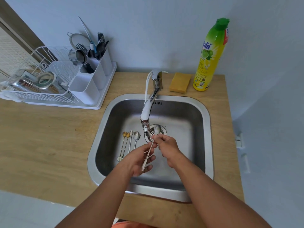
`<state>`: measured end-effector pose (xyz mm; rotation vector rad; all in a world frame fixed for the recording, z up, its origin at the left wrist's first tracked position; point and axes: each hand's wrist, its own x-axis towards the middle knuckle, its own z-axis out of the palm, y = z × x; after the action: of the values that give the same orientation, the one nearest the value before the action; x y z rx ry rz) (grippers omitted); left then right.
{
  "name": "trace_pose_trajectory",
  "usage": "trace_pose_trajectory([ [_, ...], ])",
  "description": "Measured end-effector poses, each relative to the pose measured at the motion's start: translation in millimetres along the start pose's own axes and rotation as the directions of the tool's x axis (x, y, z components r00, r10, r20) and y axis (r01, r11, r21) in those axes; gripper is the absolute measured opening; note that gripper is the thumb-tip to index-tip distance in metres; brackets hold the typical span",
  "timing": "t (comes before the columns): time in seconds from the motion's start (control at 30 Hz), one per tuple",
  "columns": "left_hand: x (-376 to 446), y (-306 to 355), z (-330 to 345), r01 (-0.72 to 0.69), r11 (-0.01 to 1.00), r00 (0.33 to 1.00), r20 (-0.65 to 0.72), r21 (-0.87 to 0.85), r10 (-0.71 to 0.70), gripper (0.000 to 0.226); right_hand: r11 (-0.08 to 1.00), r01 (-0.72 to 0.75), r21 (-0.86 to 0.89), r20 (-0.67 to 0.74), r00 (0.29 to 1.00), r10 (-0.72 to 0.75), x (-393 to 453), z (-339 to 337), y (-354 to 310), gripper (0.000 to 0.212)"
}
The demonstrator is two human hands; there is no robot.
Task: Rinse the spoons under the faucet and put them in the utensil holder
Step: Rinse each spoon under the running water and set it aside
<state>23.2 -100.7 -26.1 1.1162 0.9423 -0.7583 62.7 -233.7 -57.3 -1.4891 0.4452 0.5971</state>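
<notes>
Over the steel sink point(205, 112), my left hand point(141, 159) grips the handles of two or three long spoons point(148, 155). My right hand point(166, 145) pinches the neck of one silver spoon, whose bowl point(157, 129) points up beside the faucet spout point(146, 112), above the drain. Whether water is running I cannot tell. Several more spoons point(130, 142) lie side by side on the sink floor to the left, two with gold bowls. The white utensil holder point(92, 79) stands on the drying rack tray at the back left, with forks and dark utensils in it.
A white wire dish rack point(37, 89) with a glass container and metal items sits left of the holder. A yellow sponge point(180, 82) and a green-capped dish soap bottle point(212, 55) stand behind the sink on the wooden counter point(49, 137).
</notes>
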Motion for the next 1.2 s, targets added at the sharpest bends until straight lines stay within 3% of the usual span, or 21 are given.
trace_pose_trajectory([
  [0.23, 10, -12, 3, -0.005, 1.000, 0.997, -0.078, -0.023, 0.003, 0.032, 0.993, 0.062, -0.104, 0.006, 0.998, -0.062, -3, 6, 9, 0.023],
  [0.4, 12, -19, -1, -0.142, 0.970, 0.968, -0.176, 0.198, 0.178, 0.025, 0.986, 0.021, -0.164, -0.064, 0.997, -0.032, 5, -3, 2, 0.019],
  [0.53, 15, -14, -14, -0.125, 0.886, 0.948, -0.210, 0.446, 0.240, 0.025, 0.987, -0.050, -0.153, -0.174, 0.985, 0.023, 11, -21, 4, 0.021],
  [0.67, 32, -7, -36, -0.167, 0.787, 0.858, -0.307, 0.593, 0.413, 0.010, 0.963, -0.094, -0.254, -0.257, 0.966, 0.026, 14, -36, 15, 0.021],
  [0.77, 43, -2, -51, -0.097, 0.659, 0.783, -0.352, 0.746, 0.513, 0.009, 0.925, -0.134, -0.356, -0.275, 0.961, 0.034, 15, -40, 22, 0.022],
  [0.87, 50, -2, -61, -0.005, 0.567, 0.759, -0.366, 0.824, 0.539, 0.011, 0.892, -0.161, -0.423, -0.269, 0.962, 0.046, 17, -41, 28, 0.024],
  [1.1, 58, -10, -60, 0.069, 0.472, 0.773, -0.347, 0.879, 0.532, 0.015, 0.834, -0.224, -0.504, -0.300, 0.951, 0.074, 29, -43, 28, 0.024],
  [1.2, 60, -13, -58, 0.075, 0.477, 0.775, -0.352, 0.876, 0.525, 0.018, 0.804, -0.248, -0.541, -0.317, 0.945, 0.079, 31, -45, 29, 0.021],
])
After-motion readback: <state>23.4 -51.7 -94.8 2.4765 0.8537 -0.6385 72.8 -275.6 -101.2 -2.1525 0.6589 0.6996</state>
